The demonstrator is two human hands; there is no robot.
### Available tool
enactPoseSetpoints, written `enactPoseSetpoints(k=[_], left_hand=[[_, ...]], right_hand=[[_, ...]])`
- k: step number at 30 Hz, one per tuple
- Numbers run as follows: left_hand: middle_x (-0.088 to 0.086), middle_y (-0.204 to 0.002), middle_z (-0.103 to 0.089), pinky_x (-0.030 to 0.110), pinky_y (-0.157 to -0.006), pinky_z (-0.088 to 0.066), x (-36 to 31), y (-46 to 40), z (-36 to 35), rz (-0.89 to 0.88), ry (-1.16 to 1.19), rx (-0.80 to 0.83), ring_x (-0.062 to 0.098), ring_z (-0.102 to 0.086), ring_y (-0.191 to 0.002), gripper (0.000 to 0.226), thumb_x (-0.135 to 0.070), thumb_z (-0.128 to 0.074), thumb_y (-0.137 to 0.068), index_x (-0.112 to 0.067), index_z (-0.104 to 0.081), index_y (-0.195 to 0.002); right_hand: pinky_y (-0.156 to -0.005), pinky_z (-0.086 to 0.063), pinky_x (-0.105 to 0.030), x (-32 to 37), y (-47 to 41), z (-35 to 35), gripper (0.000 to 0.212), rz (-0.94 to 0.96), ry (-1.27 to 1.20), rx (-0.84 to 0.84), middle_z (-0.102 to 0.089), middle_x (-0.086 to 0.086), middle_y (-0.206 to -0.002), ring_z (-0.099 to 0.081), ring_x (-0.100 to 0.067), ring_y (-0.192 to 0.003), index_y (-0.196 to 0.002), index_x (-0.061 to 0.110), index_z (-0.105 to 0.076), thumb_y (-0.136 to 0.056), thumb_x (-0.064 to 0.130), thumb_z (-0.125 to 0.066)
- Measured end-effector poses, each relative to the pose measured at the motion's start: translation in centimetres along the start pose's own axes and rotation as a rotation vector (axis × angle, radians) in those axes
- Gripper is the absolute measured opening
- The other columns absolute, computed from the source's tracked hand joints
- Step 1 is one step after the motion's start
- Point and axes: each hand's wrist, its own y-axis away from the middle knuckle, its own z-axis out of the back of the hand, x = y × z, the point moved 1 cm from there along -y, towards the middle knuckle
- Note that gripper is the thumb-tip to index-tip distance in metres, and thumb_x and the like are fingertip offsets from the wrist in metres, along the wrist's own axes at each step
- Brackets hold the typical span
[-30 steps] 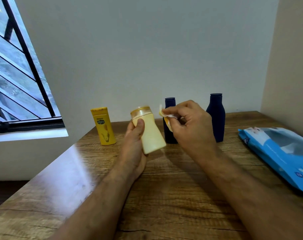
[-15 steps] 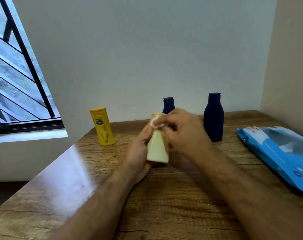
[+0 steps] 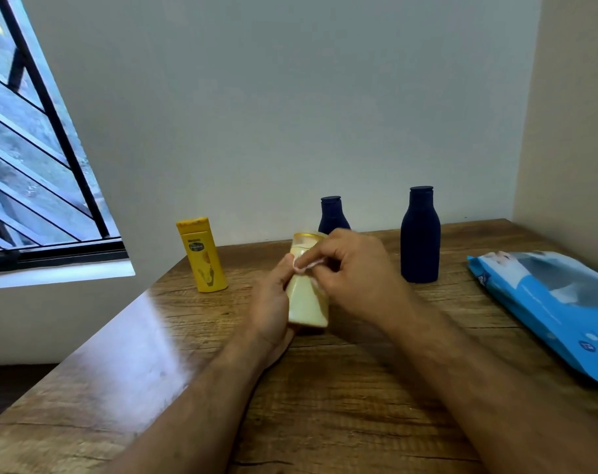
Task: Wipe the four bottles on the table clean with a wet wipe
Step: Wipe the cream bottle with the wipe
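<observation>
Head view: my left hand (image 3: 270, 302) grips the cream bottle (image 3: 308, 302) upright just above the surface (image 3: 359, 405), while my right hand (image 3: 355, 278) pinches a wet wipe (image 3: 302, 265) against its neck. Behind it stands a navy bottle (image 3: 331, 213); left, a yellow bottle (image 3: 202, 254); right, another navy bottle (image 3: 420, 237) and wipes pack (image 3: 557, 309).

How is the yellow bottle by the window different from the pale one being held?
The yellow bottle stands untouched on the table; the cream bottle is gripped by the left hand while the right hand rubs a wipe on it. Yellow is brighter, with a printed label. Both are capped.
</observation>
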Motion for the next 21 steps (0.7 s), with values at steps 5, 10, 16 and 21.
enactPoseSetpoints(k=[5, 10, 16, 21], left_hand=[[0.017, -0.098, -0.072, 0.040, -0.073, -0.051, 0.3, -0.1, -0.2, -0.007, 0.024, -0.015, 0.026, -0.068, -0.080, 0.045, -0.046, -0.039, -0.103, -0.014, -0.065, -0.119], [0.022, -0.103, -0.073, 0.048, -0.091, -0.054, -0.3, 0.0, -0.1, -0.040, 0.177, -0.087, 0.031, -0.071, -0.096, 0.046, -0.040, -0.035, -0.106, -0.006, -0.064, -0.119], [0.033, -0.132, -0.058, 0.057, -0.113, -0.039, -0.2, -0.2, -0.3, 0.040, 0.326, -0.084, 0.044, -0.056, -0.127, 0.053, -0.042, -0.037, -0.105, 0.001, -0.057, -0.128], [0.031, -0.134, -0.059, 0.053, -0.106, -0.047, -0.5, -1.0, 0.3, 0.016, 0.544, -0.114, 0.040, -0.060, -0.124, 0.056, -0.045, -0.040, -0.104, 0.000, -0.048, -0.136]], right_hand=[[-0.085, -0.057, -0.028, -0.4, -0.4, 0.8, 0.016, -0.075, -0.059, -0.255, -0.060, 0.008, -0.102, -0.059, -0.006, -0.094, -0.100, 0.025, -0.074, -0.089, 0.014, -0.068], [-0.074, -0.047, -0.013, 0.1, 0.3, -0.3, 0.017, -0.015, -0.023, 0.184, -0.060, 0.019, -0.097, -0.057, 0.000, -0.089, -0.093, 0.029, -0.076, -0.086, 0.015, -0.069], [-0.071, -0.047, -0.013, 0.1, 0.5, -0.4, 0.021, 0.078, -0.030, 0.239, -0.058, 0.024, -0.087, -0.059, 0.001, -0.084, -0.089, 0.031, -0.079, -0.085, 0.013, -0.069], [-0.062, -0.056, -0.020, 0.3, 0.2, 0.4, 0.017, -0.035, -0.327, 0.056, -0.072, 0.009, -0.088, -0.066, -0.006, -0.072, -0.090, 0.026, -0.077, -0.086, 0.011, -0.071]])
